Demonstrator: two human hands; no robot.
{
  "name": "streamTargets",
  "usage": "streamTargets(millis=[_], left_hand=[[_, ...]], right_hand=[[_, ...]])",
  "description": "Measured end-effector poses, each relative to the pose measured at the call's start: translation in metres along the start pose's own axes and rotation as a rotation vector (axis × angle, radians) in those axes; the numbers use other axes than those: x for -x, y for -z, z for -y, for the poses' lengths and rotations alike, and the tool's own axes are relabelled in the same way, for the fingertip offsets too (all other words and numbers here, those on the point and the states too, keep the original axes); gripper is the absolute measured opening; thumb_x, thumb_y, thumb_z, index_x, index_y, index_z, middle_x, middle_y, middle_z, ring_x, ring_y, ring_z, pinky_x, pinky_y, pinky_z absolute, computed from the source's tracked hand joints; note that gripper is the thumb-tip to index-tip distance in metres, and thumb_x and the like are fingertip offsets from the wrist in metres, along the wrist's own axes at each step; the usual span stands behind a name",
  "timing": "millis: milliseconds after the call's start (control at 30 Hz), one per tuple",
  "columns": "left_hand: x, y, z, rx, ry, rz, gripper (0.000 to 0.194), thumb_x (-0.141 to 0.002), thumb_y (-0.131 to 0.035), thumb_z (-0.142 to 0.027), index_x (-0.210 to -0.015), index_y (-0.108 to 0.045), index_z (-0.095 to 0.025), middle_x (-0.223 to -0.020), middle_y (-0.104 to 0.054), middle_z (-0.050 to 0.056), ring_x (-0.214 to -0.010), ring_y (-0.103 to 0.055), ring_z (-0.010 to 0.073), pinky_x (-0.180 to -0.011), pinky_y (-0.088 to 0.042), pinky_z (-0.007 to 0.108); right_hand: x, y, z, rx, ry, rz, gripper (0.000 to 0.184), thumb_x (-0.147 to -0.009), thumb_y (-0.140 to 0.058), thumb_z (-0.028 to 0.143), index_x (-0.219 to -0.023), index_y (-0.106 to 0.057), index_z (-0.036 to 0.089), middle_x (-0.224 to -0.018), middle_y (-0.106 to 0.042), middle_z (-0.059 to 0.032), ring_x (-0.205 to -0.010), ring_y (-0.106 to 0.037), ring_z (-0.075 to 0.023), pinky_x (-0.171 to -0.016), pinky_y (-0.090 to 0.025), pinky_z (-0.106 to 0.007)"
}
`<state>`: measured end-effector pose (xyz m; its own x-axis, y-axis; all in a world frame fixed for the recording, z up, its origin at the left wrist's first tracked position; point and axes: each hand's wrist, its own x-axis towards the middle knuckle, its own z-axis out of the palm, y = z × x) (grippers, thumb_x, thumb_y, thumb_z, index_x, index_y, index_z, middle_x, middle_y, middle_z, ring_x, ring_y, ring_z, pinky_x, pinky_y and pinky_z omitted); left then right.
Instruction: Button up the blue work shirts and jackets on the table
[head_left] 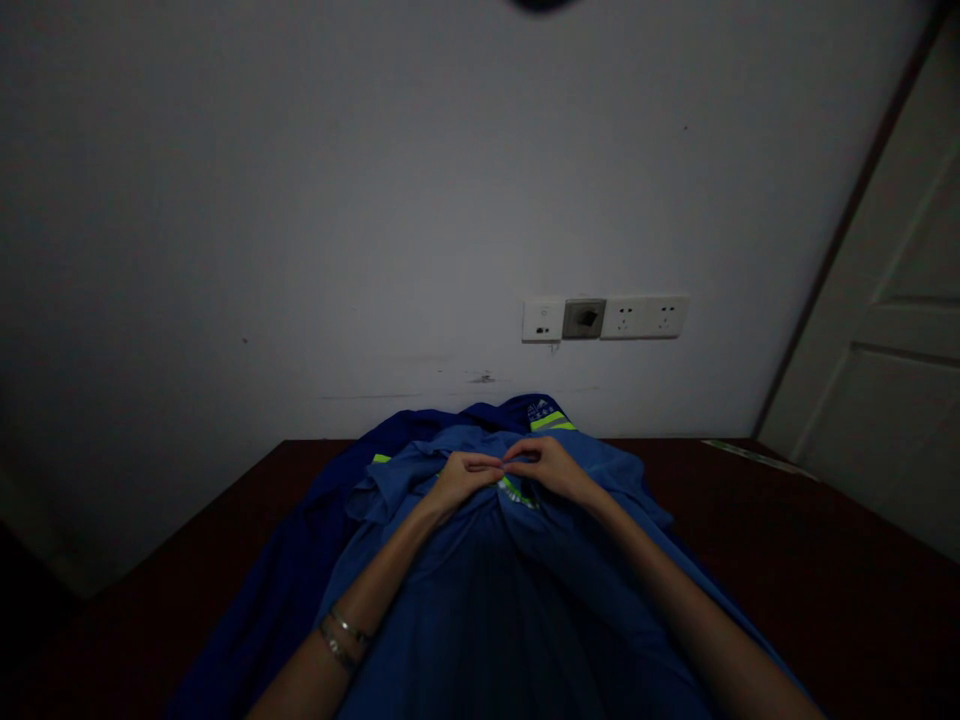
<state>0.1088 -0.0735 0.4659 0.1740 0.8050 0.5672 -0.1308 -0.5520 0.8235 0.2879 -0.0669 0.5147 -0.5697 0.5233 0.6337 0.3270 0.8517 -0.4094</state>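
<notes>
And now to the dark reddish surface (pixel 716 520), dimly lit, running back to meet a pale grey wall (pixel 300 200). Low on that wall, a little right of centre, a neat row: first a white plate (pixel 542 321), then a grey plate (pixel 583 318) with a dark middle, then white sockets (pixel 645 316). Just below and leftward, a dark scuff mark (pixel 482 378). Away to the right, beyond the far corner, a panelled door (pixel 892 380)

On to the edges! Straight along the wall at the back, slanting outward down both sides, fading into gloom at lower left. Near the back right corner, flat against the edge, a thin pale strip (pixel 761 458). Dark surface stretching out either side of the cloth, wider to the right, tight at the back against the wall

And in the middle, the light blue garment (pixel 442 610), rumpled, spread toward the camera over a dark blue garment (pixel 292 550) showing at left and back. Left hand (pixel 466 477), banded at the wrist by bracelets (pixel 341 635), pinching thumb to finger; right hand (pixel 553 468) pinching too, curled, tips almost meeting. Both gripping light blue cloth beside a neon trim (pixel 517 490), exact spot too small to tell
</notes>
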Motion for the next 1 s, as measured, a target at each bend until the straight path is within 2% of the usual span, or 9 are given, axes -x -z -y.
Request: streamTargets(millis=[100, 233, 400, 533, 700, 767, 833, 900, 1000], left_hand=[[-0.002, 0.003, -0.001, 0.02, -0.017, -0.019, 0.024, -0.063, -0.068, -0.028, -0.079, -0.071, -0.01, -0.077, -0.07, 0.008, -0.068, -0.061, 0.0151, -0.067, -0.044, 0.023], [-0.001, 0.005, -0.005, 0.032, 0.002, 0.003, 0.029, -0.057, -0.073, -0.024, -0.083, -0.07, -0.01, -0.071, -0.069, 0.007, -0.063, -0.06, 0.0138, -0.063, -0.043, 0.023], [-0.001, 0.005, -0.008, 0.001, -0.016, -0.022, 0.029, -0.056, -0.074, -0.022, -0.082, -0.069, -0.01, -0.071, -0.068, 0.007, -0.064, -0.061, 0.0134, -0.064, -0.044, 0.023], [-0.001, 0.011, -0.024, -0.153, -0.139, -0.127, 0.024, -0.06, -0.07, -0.027, -0.078, -0.069, -0.011, -0.076, -0.069, 0.007, -0.07, -0.062, 0.0169, -0.069, -0.046, 0.027], [0.01, 0.013, -0.056, -0.295, -0.396, -0.199, 0.021, -0.071, -0.062, -0.029, -0.083, -0.067, -0.013, -0.094, -0.067, 0.008, -0.089, -0.059, 0.0191, -0.08, -0.044, 0.027], [0.015, 0.01, -0.062, -0.267, -0.41, -0.168, 0.021, -0.074, -0.058, -0.031, -0.085, -0.063, -0.014, -0.088, -0.066, 0.006, -0.083, -0.06, 0.0165, -0.074, -0.044, 0.024], [0.017, 0.005, -0.061, -0.246, -0.358, -0.125, 0.022, -0.075, -0.057, -0.034, -0.083, -0.059, -0.014, -0.069, -0.062, 0.0, -0.065, -0.057, 0.0119, -0.059, -0.042, 0.02], [0.017, 0.001, -0.055, -0.256, -0.305, -0.08, 0.021, -0.075, -0.057, -0.034, -0.08, -0.056, -0.014, -0.056, -0.052, -0.004, -0.052, -0.049, 0.0082, -0.05, -0.036, 0.017], [0.013, -0.003, -0.044, -0.3, -0.269, -0.018, 0.019, -0.074, -0.058, -0.032, -0.077, -0.056, -0.013, -0.054, -0.049, -0.005, -0.05, -0.045, 0.007, -0.049, -0.032, 0.017]], right_hand=[[0.002, 0.005, 0.003, -0.005, 0.012, 0.042, 0.019, -0.068, -0.065, 0.03, -0.078, -0.067, 0.014, -0.079, -0.067, -0.0044, -0.077, -0.061, -0.017, -0.073, -0.045, -0.028], [0.004, 0.014, 0.007, 0.108, 0.082, 0.069, 0.015, -0.072, -0.062, 0.03, -0.077, -0.066, 0.016, -0.08, -0.066, -0.003, -0.078, -0.059, -0.0162, -0.075, -0.044, -0.027], [0.006, 0.028, 0.01, 0.291, 0.123, 0.091, 0.018, -0.079, -0.053, 0.029, -0.089, -0.064, 0.018, -0.085, -0.066, -0.0031, -0.079, -0.059, -0.0164, -0.074, -0.043, -0.028], [0.008, 0.039, 0.016, 0.295, 0.118, 0.132, 0.022, -0.08, -0.052, 0.028, -0.094, -0.066, 0.018, -0.093, -0.067, -0.0044, -0.086, -0.06, -0.018, -0.079, -0.043, -0.029], [0.013, 0.048, 0.037, 0.23, 0.174, 0.135, 0.019, -0.08, -0.053, 0.028, -0.087, -0.068, 0.02, -0.09, -0.067, -0.0036, -0.087, -0.059, -0.0178, -0.081, -0.043, -0.029], [0.014, 0.049, 0.045, 0.217, 0.235, 0.118, 0.016, -0.08, -0.054, 0.027, -0.084, -0.068, 0.02, -0.09, -0.066, -0.0036, -0.088, -0.058, -0.0176, -0.083, -0.043, -0.03], [0.015, 0.049, 0.048, 0.218, 0.273, 0.111, 0.015, -0.08, -0.054, 0.027, -0.081, -0.068, 0.021, -0.091, -0.065, -0.0038, -0.089, -0.058, -0.0176, -0.083, -0.042, -0.031], [0.014, 0.049, 0.047, 0.233, 0.257, 0.123, 0.016, -0.08, -0.054, 0.026, -0.081, -0.068, 0.021, -0.088, -0.065, -0.0038, -0.086, -0.058, -0.0172, -0.081, -0.043, -0.03], [0.012, 0.049, 0.038, 0.287, 0.2, 0.143, 0.017, -0.081, -0.051, 0.024, -0.082, -0.068, 0.02, -0.082, -0.066, -0.0036, -0.079, -0.058, -0.0167, -0.075, -0.044, -0.028]])
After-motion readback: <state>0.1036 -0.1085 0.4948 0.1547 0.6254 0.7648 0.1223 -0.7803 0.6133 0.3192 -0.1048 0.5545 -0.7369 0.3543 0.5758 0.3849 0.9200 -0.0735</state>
